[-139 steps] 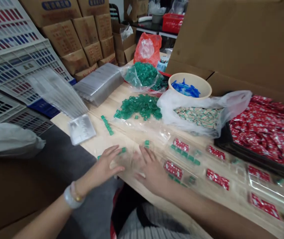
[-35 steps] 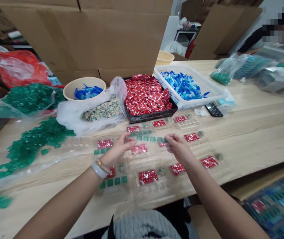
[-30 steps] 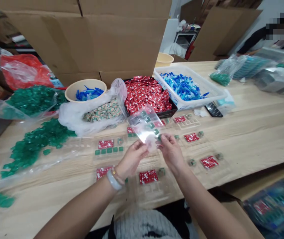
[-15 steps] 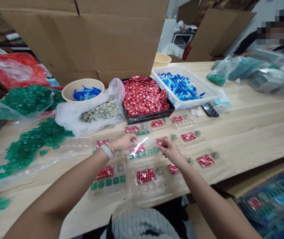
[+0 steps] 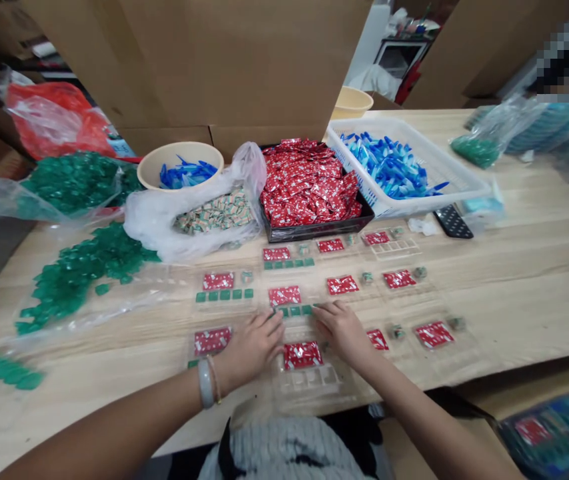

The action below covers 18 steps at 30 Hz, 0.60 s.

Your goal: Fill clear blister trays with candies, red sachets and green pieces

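Note:
A clear plastic tray [image 5: 292, 299] lies in the middle of the table, holding a red sachet [image 5: 284, 295] and a row of green squares [image 5: 295, 311]. The sachet looks paler than its neighbours, as if clear plastic covers it. At the front left of this tray, my left hand [image 5: 257, 343] rests its bent fingertips near one end of the green row. My right hand [image 5: 342, 333] touches the opposite end, its fingers stretched over the tray's edge. Both hands are open, pressing from above. Just nearer me, another tray holds a red sachet [image 5: 303, 355] above bare slots.
Behind the trays stand a black box of red sachets [image 5: 314, 230], a white basket [image 5: 414, 207] of blue pieces and a cream bowl [image 5: 147, 175]. Loose green squares [image 5: 79, 280] are heaped left. A phone [image 5: 453, 222] lies beyond the trays.
Both hands have come down and nearer me, from pinching above the middle tray to touching its front edge. The glare of clear plastic between them has gone. The camera view has shifted.

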Motion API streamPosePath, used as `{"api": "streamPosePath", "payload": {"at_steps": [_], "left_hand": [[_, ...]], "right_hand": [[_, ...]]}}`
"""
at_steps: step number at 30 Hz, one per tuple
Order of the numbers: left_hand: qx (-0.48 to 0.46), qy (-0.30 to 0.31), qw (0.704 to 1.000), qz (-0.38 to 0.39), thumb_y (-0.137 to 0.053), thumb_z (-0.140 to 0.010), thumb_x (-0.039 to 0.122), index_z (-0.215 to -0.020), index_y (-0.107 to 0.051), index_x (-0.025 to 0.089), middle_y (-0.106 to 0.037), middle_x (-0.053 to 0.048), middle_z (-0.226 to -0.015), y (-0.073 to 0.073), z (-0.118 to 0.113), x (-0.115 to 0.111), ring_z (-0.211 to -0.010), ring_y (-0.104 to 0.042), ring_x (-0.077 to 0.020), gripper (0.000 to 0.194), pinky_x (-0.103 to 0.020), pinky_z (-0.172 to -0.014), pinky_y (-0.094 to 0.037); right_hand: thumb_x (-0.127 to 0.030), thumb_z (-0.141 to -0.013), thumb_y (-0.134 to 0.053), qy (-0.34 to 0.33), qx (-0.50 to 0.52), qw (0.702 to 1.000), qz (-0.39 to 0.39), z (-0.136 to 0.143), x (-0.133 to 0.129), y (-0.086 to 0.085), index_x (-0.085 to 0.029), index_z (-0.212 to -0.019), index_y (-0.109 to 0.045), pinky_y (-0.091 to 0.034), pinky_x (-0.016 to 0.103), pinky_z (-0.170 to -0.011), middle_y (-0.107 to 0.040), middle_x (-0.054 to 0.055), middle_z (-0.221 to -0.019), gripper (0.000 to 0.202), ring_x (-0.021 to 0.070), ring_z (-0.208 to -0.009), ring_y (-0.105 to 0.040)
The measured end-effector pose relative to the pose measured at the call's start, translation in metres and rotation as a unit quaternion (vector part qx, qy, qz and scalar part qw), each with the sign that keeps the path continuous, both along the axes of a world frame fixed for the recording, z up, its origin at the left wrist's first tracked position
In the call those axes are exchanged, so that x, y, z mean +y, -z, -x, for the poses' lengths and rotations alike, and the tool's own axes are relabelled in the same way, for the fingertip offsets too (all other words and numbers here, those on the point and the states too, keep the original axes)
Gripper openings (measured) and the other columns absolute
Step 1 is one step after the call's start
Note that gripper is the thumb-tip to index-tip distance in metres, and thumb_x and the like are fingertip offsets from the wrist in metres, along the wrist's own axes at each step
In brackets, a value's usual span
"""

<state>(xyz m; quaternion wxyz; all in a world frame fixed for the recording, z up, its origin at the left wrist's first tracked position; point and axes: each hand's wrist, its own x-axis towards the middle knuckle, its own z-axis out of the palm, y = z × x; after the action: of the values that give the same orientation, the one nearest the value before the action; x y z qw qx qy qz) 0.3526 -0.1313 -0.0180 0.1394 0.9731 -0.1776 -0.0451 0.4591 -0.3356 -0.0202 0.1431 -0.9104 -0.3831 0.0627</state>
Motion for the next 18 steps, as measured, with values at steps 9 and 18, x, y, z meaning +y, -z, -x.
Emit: {"api": "streamPosePath", "payload": {"at_steps": [9,18], "left_hand": [[0.005,-0.080,0.997,0.009,-0.057,-0.074,0.035,-0.124,-0.039,0.014,-0.033,-0.017,-0.135,-0.005,-0.026,-0.008,-0.127,-0.025,-0.0287,0.057,-0.043,-0.100,-0.027],[0.016,-0.054,0.998,-0.033,-0.057,-0.072,0.028,-0.121,-0.042,0.006,-0.039,-0.021,-0.130,-0.001,-0.036,-0.015,-0.123,-0.030,-0.0309,0.055,-0.042,-0.097,-0.031]], "right_hand": [[-0.030,-0.085,-0.040,0.200,0.008,0.973,0.115,-0.026,0.017,0.002,-0.013,-0.102,-0.058,-0.039,0.029,-0.065,-0.058,0.015,-0.100,0.029,0.0214,-0.081,-0.058],[-0.027,-0.083,-0.041,0.196,0.038,0.975,0.096,-0.034,0.025,-0.003,-0.015,-0.087,-0.059,-0.036,0.025,-0.067,-0.060,0.012,-0.102,0.022,0.0189,-0.088,-0.057]]}}
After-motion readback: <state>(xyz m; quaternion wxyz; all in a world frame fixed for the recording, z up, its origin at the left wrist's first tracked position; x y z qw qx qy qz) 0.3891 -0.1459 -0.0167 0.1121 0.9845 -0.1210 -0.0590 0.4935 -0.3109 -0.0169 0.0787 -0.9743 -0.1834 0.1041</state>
